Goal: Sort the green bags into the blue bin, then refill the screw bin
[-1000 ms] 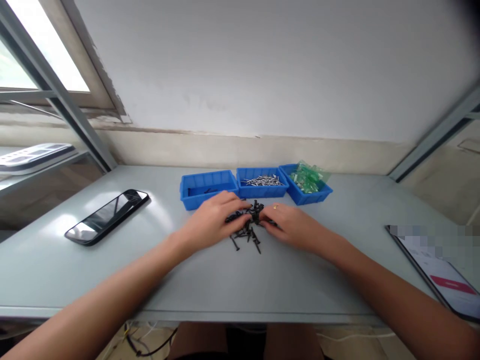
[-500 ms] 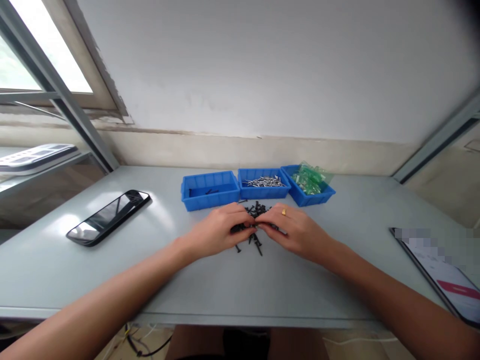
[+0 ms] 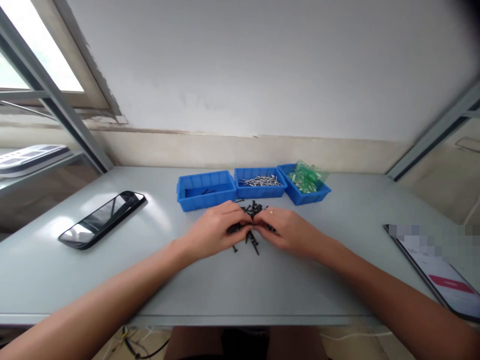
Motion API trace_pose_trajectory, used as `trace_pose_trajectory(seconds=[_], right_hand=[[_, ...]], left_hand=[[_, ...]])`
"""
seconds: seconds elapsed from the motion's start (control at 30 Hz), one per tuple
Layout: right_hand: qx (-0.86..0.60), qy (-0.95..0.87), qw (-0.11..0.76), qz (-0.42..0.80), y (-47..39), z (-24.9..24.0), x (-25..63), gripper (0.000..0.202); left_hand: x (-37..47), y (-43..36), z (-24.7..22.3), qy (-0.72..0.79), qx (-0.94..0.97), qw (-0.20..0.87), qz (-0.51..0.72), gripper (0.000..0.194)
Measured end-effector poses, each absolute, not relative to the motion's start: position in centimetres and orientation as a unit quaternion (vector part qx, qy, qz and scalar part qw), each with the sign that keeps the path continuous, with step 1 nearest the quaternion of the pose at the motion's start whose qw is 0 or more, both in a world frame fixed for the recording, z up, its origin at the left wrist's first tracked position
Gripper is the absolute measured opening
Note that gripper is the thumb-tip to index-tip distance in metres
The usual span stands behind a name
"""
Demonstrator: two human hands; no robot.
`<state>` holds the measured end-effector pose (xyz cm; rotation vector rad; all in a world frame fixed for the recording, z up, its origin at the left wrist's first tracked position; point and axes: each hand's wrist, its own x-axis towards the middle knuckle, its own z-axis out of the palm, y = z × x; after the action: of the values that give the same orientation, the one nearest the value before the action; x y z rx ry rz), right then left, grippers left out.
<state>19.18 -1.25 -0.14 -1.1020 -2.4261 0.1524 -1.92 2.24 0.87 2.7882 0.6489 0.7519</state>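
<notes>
A small pile of black screws (image 3: 254,208) lies on the grey table, partly covered by my fingers. My left hand (image 3: 219,227) comes in from the left over the pile, thumb and forefinger pinched together. From the other side my right hand (image 3: 287,229), with a gold ring, meets it fingertip to fingertip, also in a pinch. Whatever sits between the fingertips is too small and hidden to make out. Some loose screws (image 3: 254,244) stick out toward me below the hands.
Behind the pile stand three blue bins: the left bin (image 3: 206,200) with a few black screws, the middle bin (image 3: 259,192) with silver pieces, the right bin (image 3: 311,199) with green plastic bags (image 3: 306,177). A black phone (image 3: 103,220) lies left, a lit tablet-like device (image 3: 431,265) right.
The view has shifted slightly, so everything sits a little further left. My right fingers have closed in nearer to the left fingertips.
</notes>
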Motion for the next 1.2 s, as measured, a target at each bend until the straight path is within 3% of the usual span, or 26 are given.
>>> trace_pose_trajectory(seconds=[0.13, 0.27, 0.6, 0.83, 1.07, 1.2], right_hand=[[-0.376, -0.870, 0.318, 0.015, -1.35, 0.11, 19.44, 0.009], [-0.314, -0.890, 0.330, -0.028, -1.48, -0.04, 19.15, 0.013], [-0.390, -0.883, 0.259, 0.023, -1.05, -0.28, 19.21, 0.013], [-0.383, -0.898, 0.211, 0.050, -1.16, -0.61, 18.82, 0.015], [-0.353, -0.873, 0.335, -0.009, -1.17, 0.04, 19.42, 0.011], [-0.310, -0.879, 0.360, -0.027, -1.49, 0.04, 19.10, 0.013]], left_hand=[[-1.82, 2.13, 1.19, 0.251, 0.928, 0.116, 0.249, 0.013], [-1.64, 1.91, 1.35, 0.240, 0.937, 0.142, 0.211, 0.013], [-1.93, 2.20, 0.99, 0.251, 0.916, 0.120, 0.290, 0.009], [-1.94, 2.07, 1.10, 0.205, 0.938, 0.115, 0.255, 0.014], [-2.00, 2.58, 0.87, 0.269, 0.922, 0.130, 0.246, 0.012], [-1.65, 2.07, 1.16, 0.253, 0.933, 0.139, 0.215, 0.012]])
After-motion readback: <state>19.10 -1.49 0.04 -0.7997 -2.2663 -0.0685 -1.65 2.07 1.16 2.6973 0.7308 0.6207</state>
